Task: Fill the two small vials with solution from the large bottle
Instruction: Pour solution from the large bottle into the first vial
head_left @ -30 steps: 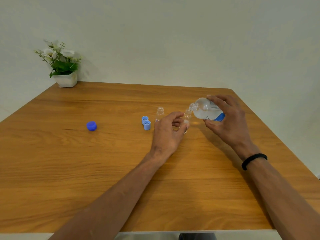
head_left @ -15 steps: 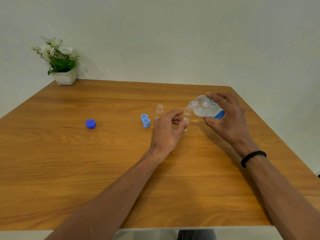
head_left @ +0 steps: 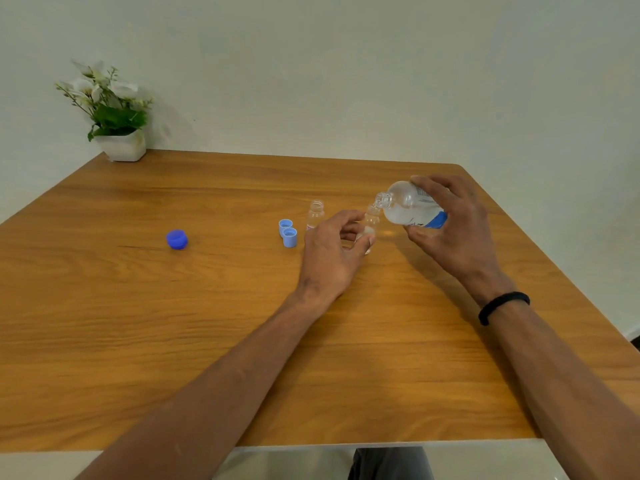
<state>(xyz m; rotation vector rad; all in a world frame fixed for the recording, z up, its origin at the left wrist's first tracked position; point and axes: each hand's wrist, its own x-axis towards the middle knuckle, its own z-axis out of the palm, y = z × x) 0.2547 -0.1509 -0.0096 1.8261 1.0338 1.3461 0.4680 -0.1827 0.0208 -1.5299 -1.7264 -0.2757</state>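
Hands work mid-table: left hand pinches a small vial; right hand grips the tilted big bottle at its 2 o'clock; second vial stands at 10 o'clock.

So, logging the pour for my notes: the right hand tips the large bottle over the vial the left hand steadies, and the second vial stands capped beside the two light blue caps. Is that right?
Not quite. In the head view the second vial stands open, not capped, beside the two light blue caps. The rest holds: the right hand tips the large bottle over the vial steadied by the left hand.
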